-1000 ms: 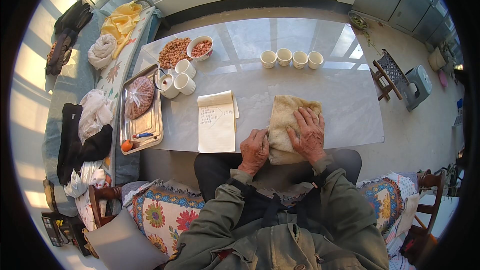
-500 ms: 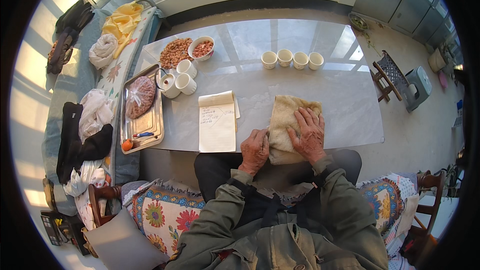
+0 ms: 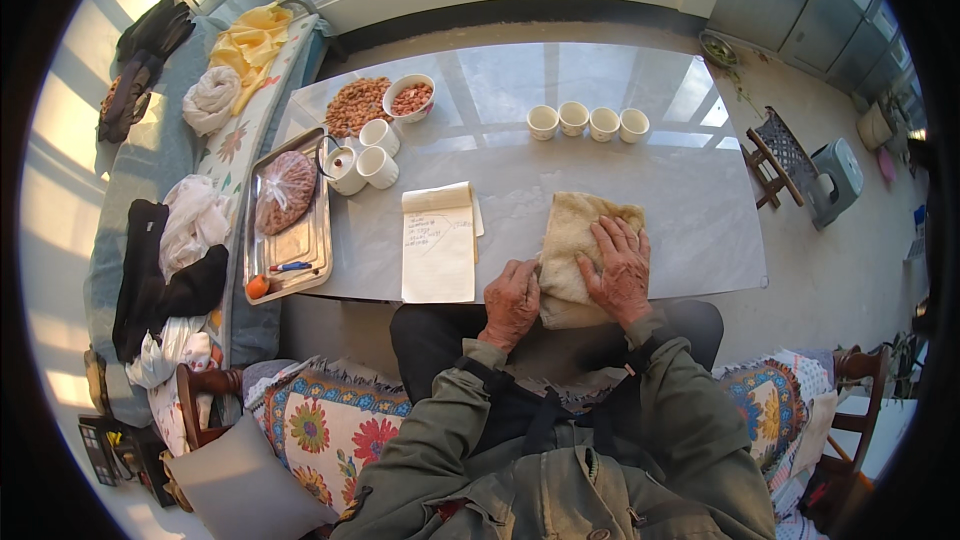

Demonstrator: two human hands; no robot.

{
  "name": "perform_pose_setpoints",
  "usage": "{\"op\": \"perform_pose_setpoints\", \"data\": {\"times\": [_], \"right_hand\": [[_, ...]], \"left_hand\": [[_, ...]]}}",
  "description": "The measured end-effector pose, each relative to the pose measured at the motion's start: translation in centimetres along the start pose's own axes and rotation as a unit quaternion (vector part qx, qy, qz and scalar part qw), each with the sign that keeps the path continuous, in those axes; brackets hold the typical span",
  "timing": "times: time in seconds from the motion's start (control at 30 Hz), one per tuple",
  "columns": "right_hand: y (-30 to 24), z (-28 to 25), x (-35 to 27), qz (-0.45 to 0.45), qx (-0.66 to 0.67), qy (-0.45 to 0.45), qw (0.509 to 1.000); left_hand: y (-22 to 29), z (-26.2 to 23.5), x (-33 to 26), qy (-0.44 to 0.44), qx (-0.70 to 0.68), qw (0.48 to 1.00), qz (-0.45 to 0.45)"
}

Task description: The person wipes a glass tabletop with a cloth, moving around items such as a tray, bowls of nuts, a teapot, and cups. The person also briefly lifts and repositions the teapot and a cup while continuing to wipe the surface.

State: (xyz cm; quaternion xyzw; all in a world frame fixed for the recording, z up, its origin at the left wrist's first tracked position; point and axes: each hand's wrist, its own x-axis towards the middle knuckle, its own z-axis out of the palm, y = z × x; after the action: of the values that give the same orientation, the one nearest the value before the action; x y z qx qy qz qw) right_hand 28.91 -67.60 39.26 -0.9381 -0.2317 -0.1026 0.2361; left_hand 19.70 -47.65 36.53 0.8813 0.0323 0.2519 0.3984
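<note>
A folded beige towel (image 3: 570,230) lies at the near edge of the table, its lower end hanging over the edge. My right hand (image 3: 618,275) rests flat on the towel's right half, fingers stretched out over it. At the towel's left edge, my left hand (image 3: 511,303) has its fingers curled and closed on the cloth; the fingertips are partly hidden. An open notepad (image 3: 438,255) with handwriting on its page lies left of my left hand.
Several small cups (image 3: 573,120) stand in a row toward the back. At left are two white cups (image 3: 377,167), a lidded pot (image 3: 345,172), a bowl of nuts (image 3: 409,98), a nut pile (image 3: 358,107) and a metal tray (image 3: 310,265) with a bagged lot (image 3: 286,192).
Both hands keep their places on the towel. The whole view has shifted very slightly; nothing else has visibly moved.
</note>
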Motion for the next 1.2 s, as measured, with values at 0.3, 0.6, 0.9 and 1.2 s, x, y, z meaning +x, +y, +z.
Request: {"op": "perform_pose_setpoints", "data": {"times": [0.3,0.6,0.9,1.2], "right_hand": [[-0.1,0.1,-0.1,0.003,0.002,0.003,1.0],[0.3,0.3,-0.2,0.002,0.003,0.005,1.0],[0.2,0.3,-0.2,0.001,0.009,0.008,1.0],[0.0,0.0,-0.3,-0.003,0.012,0.009,1.0]], "left_hand": [[0.2,-1.3,-0.5,-0.035,-0.041,0.998,-0.02],[-1.4,-7.7,-3.3,-0.067,-0.013,0.997,-0.03],[-3.0,-14.1,-6.2,-0.084,0.11,0.99,0.02],[-5.3,-14.6,-6.9,-0.123,0.163,0.977,0.054]]}}
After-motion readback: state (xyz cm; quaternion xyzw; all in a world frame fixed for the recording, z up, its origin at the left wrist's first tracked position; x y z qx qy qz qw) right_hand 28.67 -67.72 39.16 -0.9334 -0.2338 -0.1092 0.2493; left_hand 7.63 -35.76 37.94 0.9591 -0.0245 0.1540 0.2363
